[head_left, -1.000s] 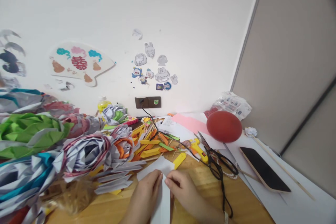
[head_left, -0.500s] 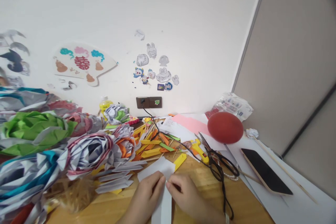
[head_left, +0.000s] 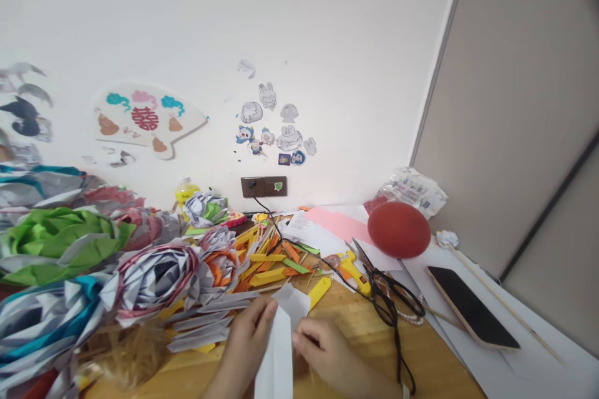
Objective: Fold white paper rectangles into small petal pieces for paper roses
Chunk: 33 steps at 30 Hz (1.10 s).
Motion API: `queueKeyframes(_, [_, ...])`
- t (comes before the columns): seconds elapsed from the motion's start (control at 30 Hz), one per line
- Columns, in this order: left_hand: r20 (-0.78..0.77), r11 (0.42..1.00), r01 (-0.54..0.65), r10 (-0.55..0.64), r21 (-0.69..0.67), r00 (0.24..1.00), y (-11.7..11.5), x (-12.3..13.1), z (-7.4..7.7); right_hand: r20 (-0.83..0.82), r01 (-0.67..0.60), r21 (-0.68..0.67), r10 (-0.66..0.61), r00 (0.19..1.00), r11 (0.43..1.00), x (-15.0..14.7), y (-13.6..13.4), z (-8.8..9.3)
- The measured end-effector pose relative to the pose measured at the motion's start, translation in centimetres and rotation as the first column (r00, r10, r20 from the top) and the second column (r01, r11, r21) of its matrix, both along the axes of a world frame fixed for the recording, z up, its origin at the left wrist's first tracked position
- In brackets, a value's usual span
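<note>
A folded white paper (head_left: 276, 349) stands tilted at the table's front, its long creased strip running toward me. A broader white flap shows behind the strip's far end. My left hand (head_left: 250, 340) grips the strip's left edge, thumb on top and fingers closed. At the right edge, my right hand (head_left: 325, 349) is curled with thumb and forefinger together against the paper; its fingertips are partly hidden. Just beyond the flap lies a folded yellow paper piece (head_left: 320, 292). Left of my hands are several folded white paper pieces (head_left: 201, 333).
Large folded-paper flowers (head_left: 70, 234) crowd the left side. Yellow, orange and green folded strips (head_left: 266, 274) pile up behind. On the right are a yellow glue gun (head_left: 354, 271), black scissors (head_left: 386, 290), a red oval object (head_left: 399, 229) and a phone (head_left: 472, 307).
The paper strip has been tilted up and shifted left with my left hand. My right hand has moved slightly away from the left one. The view has shifted a little.
</note>
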State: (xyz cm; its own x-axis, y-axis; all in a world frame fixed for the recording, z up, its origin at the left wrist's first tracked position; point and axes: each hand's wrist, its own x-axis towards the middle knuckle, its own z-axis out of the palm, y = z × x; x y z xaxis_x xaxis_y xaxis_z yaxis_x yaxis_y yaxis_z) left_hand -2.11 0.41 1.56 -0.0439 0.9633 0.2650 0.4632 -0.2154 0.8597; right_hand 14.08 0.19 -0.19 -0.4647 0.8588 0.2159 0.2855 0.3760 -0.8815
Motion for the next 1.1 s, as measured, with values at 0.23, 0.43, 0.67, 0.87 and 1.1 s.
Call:
queueKeyframes(0.23, [0.070,0.988,-0.156,0.157,-0.011,0.985,0.8,-1.0,-0.4,0.058,-0.088,-0.135,0.096,0.994,0.987,-0.4,-1.1,1.7])
queueKeyframes(0.43, [0.430,0.986,0.039,0.034,-0.160,0.902,0.7,0.2,-0.6,0.015,0.129,-0.035,-0.128,0.992,0.991,-0.7,0.0,0.0])
queueKeyframes(0.67, [0.495,0.872,0.391,-0.211,-0.294,0.843,0.6,1.2,-2.5,-0.102,0.211,-0.058,-0.216,0.971,0.976,-0.3,1.0,-0.6])
queueKeyframes(0.87, [0.412,0.916,0.310,-0.188,-0.255,0.891,0.2,1.3,-1.9,-0.147,-0.037,-0.063,0.027,0.989,0.997,-0.3,-0.1,0.2])
queueKeyframes(1.1, [0.352,0.919,0.322,-0.231,-0.227,0.907,0.1,1.4,-1.6,-0.159,0.013,-0.083,-0.026,0.987,0.996,-0.4,0.2,0.0])
